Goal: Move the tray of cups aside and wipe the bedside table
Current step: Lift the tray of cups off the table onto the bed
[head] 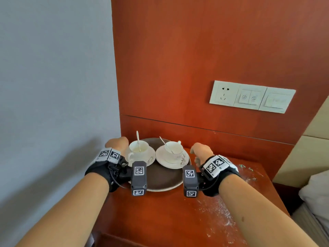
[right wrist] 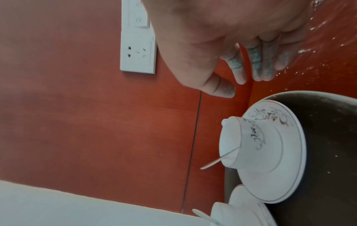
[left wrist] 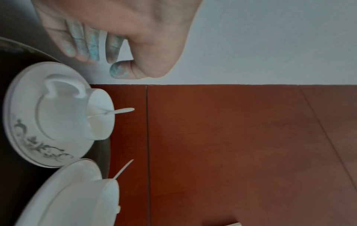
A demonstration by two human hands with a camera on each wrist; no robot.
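Observation:
A round dark brown tray (head: 160, 179) sits at the back left of the reddish wooden bedside table (head: 169, 216). On it stand two white cups on patterned saucers, each with a spoon: the left cup (head: 138, 147) and the right cup (head: 173, 150). My left hand (head: 116, 142) hovers just beside the tray's left rim, and my right hand (head: 200, 150) just beside its right rim. In the wrist views the left hand (left wrist: 100, 61) and right hand (right wrist: 237, 82) hang with fingers loosely curled, dusted with bluish powder, holding nothing and apart from the tray rim (right wrist: 289, 94).
White dust and specks (head: 217, 211) cover the table's right half. A wooden wall panel with a white socket and switch plate (head: 252, 97) rises behind. A grey wall lies to the left, and a bed with white linen (head: 315, 193) to the right.

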